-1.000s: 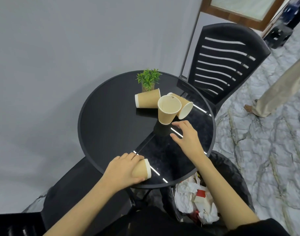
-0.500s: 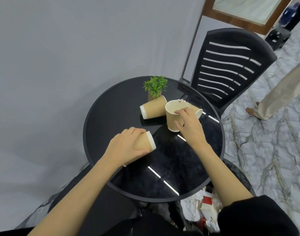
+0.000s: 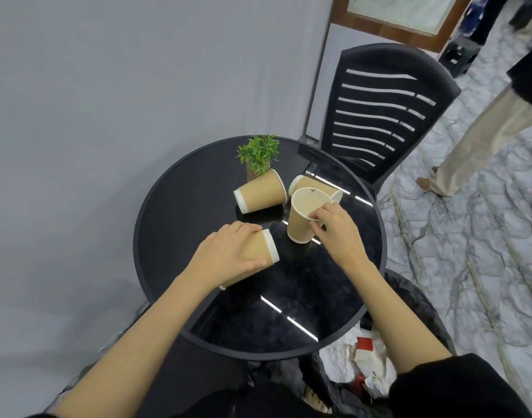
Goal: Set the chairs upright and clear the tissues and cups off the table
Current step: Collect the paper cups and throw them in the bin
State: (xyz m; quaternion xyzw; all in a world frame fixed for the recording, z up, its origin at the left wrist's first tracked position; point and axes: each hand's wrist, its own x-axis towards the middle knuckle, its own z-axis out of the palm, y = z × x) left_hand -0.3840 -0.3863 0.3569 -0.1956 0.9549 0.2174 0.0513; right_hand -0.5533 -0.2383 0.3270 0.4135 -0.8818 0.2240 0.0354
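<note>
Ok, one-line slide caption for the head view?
Left hand holds a paper cup on its side while right hand pinches the upright cup by its rim on a round black table.

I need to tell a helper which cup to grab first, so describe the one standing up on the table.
On the round black table, look right of centre, in front of the small green plant. The upright cup stands there, its rim pinched by the right hand. It alone stands open-mouth up; the other cups lie sideways.

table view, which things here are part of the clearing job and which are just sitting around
Part of the job:
cup in left hand
upright cup at right hand
two tipped cups
chair

Just there:
small plant
bin bag of rubbish
</note>
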